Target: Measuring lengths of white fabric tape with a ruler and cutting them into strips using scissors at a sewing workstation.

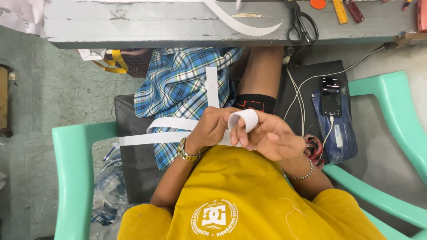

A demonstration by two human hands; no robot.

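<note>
I had both hands over my lap, seated in a green plastic chair (71,178) below the edge of a grey workbench (155,22). My left hand (212,129) was closed in a pinch on the white strip (178,123), thumb and fingers pressed on it where its runs crossed; my right hand (271,138) was partly curled, with the strip's end wrapped as a loop (243,119) round the forefinger, the other fingers loose and holding nothing that I could see. The strip lay across the blue plaid cloth (178,84) on my lap: one run went out to my left toward the chair arm, a second folded back just above it, and a third ran upward toward the bench. I judged the strip very light, thin and limp, bending freely but holding a soft curl, so more like paper or stiffened tape than elastic; which of these I could not tell. It looked smooth and likely to slide between dry fingers, and prone to creasing or tearing if pulled hard across its width. I judged the best hold to be flat on both faces, close to the loop, with the free runs kept untwisted. On the bench lay black scissors (302,24) and another curved white strip (249,24), well apart from my hands. A phone (331,95) on a cable rested on a dark bag beside my right knee
</note>
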